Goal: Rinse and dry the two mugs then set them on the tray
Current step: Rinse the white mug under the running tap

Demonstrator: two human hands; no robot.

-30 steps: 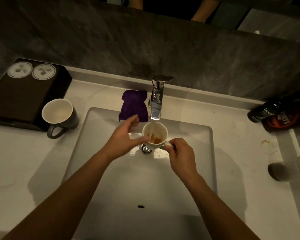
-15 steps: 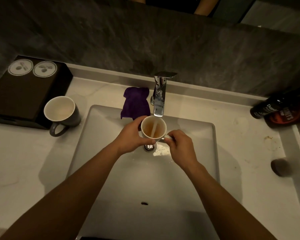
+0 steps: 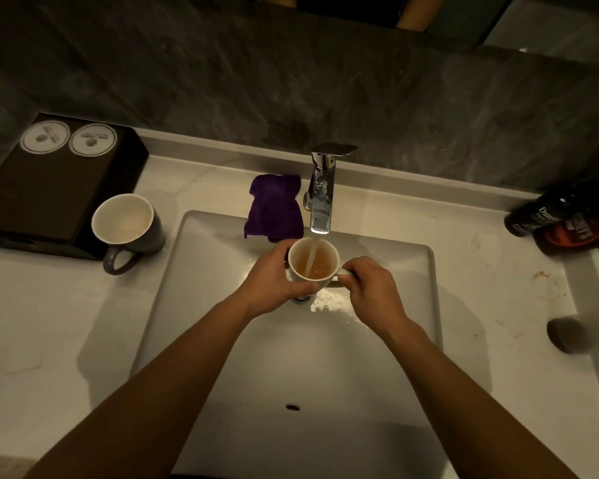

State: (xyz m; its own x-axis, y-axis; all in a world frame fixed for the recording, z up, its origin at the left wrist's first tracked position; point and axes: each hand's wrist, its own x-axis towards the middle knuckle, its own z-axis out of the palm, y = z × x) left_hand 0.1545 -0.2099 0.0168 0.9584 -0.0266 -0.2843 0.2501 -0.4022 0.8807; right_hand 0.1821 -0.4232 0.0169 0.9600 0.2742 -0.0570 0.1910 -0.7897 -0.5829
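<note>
Dim washbasin (image 3: 388, 340): two mugs, white mug (image 3: 312, 262) gripped by left hand (image 3: 274, 283) and right hand (image 3: 372, 292), grey mug (image 3: 127, 226) aside.

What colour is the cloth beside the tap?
Deep purple cloth, clearest in the head view.

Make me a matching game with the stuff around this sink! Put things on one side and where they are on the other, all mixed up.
Things:
1. white mug
2. grey mug
3. purple cloth
4. dark bottle

Places:
A. lying at the counter's far right
B. beside the dark tray
C. under the running tap, held in both hands
D. draped over the sink's back edge

Pairs: 1-C, 2-B, 3-D, 4-A
</note>
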